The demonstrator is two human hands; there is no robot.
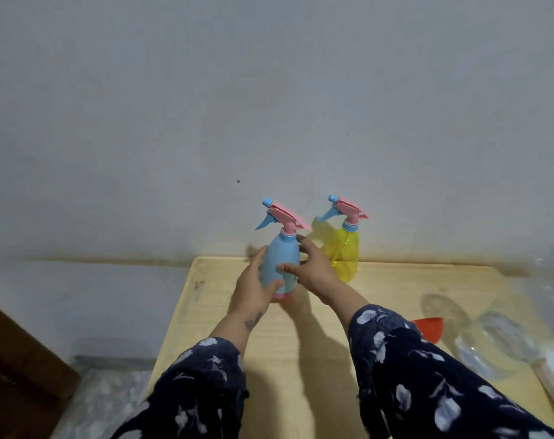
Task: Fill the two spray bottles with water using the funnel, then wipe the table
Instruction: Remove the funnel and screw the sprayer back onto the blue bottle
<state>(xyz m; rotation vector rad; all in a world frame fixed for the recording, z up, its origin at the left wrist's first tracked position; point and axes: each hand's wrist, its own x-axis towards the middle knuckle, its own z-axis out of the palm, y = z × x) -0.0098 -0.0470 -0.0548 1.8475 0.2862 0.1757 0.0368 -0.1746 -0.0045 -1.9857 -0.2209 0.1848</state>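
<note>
The left hand (256, 285) and the right hand (310, 264), both in dark floral sleeves, curl their fingers round the pale blue opaque plastic spray bottle with a pink trigger head (280, 264), which stands upright on the light wooden table (212, 312). Near the right forearm lie an orange plastic funnel (427, 327) and a clear plastic bottle on its side (491, 343). Just beyond the right hand, the translucent yellow plastic spray bottle (345, 251) stands by the grey wall (269, 106).
</note>
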